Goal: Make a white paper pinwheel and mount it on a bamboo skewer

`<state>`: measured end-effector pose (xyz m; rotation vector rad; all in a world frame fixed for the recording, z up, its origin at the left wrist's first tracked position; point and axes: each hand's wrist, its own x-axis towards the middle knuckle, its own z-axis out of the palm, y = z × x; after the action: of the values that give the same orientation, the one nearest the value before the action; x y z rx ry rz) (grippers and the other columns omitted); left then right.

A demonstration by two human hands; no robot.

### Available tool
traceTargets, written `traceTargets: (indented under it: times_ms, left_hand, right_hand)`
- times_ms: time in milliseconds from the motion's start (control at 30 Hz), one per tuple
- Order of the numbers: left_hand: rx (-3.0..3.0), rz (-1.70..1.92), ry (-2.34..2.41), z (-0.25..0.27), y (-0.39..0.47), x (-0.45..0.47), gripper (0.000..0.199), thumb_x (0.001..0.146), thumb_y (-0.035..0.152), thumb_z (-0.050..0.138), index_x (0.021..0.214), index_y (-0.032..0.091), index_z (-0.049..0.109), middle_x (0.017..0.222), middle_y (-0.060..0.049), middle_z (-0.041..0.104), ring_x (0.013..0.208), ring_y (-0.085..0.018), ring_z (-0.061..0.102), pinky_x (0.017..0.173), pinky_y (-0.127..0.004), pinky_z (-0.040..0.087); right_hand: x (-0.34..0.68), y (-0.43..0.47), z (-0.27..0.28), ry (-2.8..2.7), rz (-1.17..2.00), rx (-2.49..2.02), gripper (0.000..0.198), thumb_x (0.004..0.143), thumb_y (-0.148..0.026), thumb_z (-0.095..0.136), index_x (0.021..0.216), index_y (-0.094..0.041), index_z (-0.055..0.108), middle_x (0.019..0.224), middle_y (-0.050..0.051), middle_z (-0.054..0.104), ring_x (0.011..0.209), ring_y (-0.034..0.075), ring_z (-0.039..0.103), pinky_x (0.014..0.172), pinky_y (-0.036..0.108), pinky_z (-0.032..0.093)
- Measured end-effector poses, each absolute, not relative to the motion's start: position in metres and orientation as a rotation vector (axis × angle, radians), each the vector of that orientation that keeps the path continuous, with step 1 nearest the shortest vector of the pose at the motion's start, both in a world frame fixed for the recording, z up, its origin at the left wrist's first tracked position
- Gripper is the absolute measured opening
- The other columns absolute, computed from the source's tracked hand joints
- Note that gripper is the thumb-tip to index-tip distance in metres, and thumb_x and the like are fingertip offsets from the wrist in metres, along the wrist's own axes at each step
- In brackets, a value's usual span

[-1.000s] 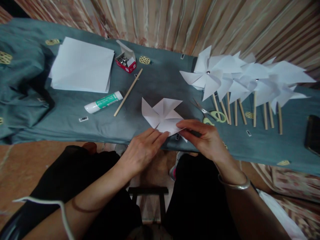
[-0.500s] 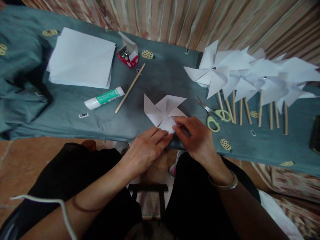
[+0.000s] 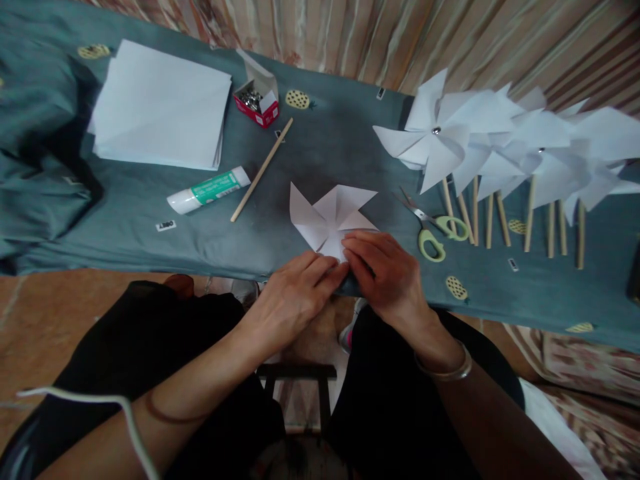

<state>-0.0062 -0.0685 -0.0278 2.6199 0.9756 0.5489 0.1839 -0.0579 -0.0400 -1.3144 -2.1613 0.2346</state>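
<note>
A white paper pinwheel [image 3: 333, 217] lies near the table's front edge, its folded blades pointing up and outward. My left hand [image 3: 303, 287] is closed on its lower edge, thumb and fingers pinching the paper. From the other side my right hand [image 3: 385, 270] grips the same lower part, its fingertips pressed together close to the left thumb. Both hands hide the pinwheel's bottom blade. Scissors [image 3: 435, 230] with pale green handles rest to the right of my right hand. A wooden stick [image 3: 263, 170] lies to the upper left of the pinwheel.
A glue stick [image 3: 209, 190] lies left of the wooden stick. Behind it are a stack of white paper [image 3: 163, 107] and an open red box [image 3: 257, 103] of small metal fasteners. Several finished pinwheels [image 3: 500, 137] on sticks overlap at the right. The table has a green cloth [image 3: 330, 143].
The view has shifted slightly, so the table items sit a little higher and those at the right farther right. Both hands remain on the pinwheel, with my right fingers drawn slightly closer together.
</note>
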Motion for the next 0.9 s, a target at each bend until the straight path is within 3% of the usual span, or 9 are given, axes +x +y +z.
traceTargets:
  times_ms: [467,900]
  left_hand:
    - [2.64,0.464,1.041,-0.0253,-0.0686,-0.0031,0.029,0.098,0.013,0.04,0.121,0.007,0.056,0.105,-0.012,0.067,0.094,-0.021,0.06,0.082,-0.032,0.056]
    - [2.588,0.474,1.037,-0.0251,-0.0689,-0.0023,0.028,0.098,0.013,0.041,0.117,0.005,0.058,0.104,-0.013,0.066,0.094,-0.021,0.059,0.083,-0.032,0.056]
  right_hand:
    - [0.1816,-0.0575,-0.0455,-2.18,0.137,-1.245,0.022,0.093,-0.01,0.051,0.101,-0.013,0.071,0.103,0.013,0.075,0.097,0.024,0.069,0.089,0.04,0.058]
    - [0.1778,-0.0579,-0.0479,-2.225,0.059,-1.285,0.024,0.095,-0.012,0.048,0.105,-0.014,0.07,0.108,0.013,0.072,0.101,0.024,0.064,0.089,0.041,0.057]
